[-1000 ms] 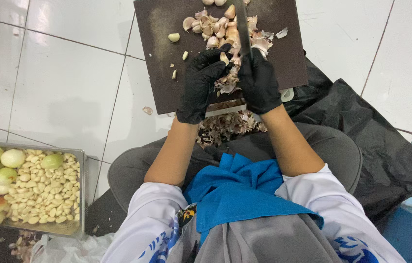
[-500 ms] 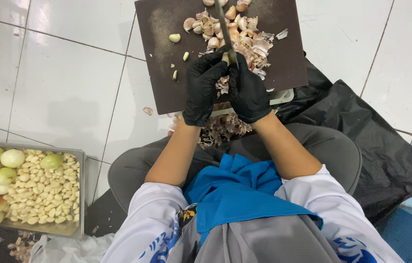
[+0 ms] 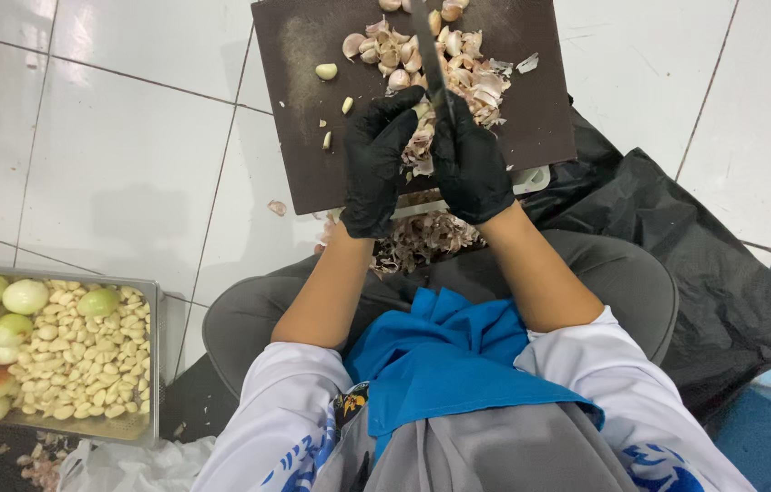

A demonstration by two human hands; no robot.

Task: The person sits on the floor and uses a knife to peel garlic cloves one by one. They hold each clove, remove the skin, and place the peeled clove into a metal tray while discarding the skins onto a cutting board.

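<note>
1. Nearest you, your lap carries a blue cloth point(image 3: 440, 360); just beyond it a heap of papery garlic skins point(image 3: 422, 239) lies at the near edge of the board; to your near left a metal tray point(image 3: 152, 364) holds peeled cloves and a few peeled onions.
2. Your left hand point(image 3: 376, 169), in a black glove, is curled shut around a garlic clove point(image 3: 420, 146); only a sliver of it shows between your hands.
3. Your right hand point(image 3: 472, 164) has closed in against the left since a second ago; it is wrapped tight around the knife point(image 3: 431, 64), blade pointing far; the two hands now meet over the clove, so peeling looks underway.
4. Farther out, the dark cutting board point(image 3: 312, 164) bears unpeeled cloves point(image 3: 458, 55); one peeled clove point(image 3: 326, 71) sits alone at its far left.
</note>
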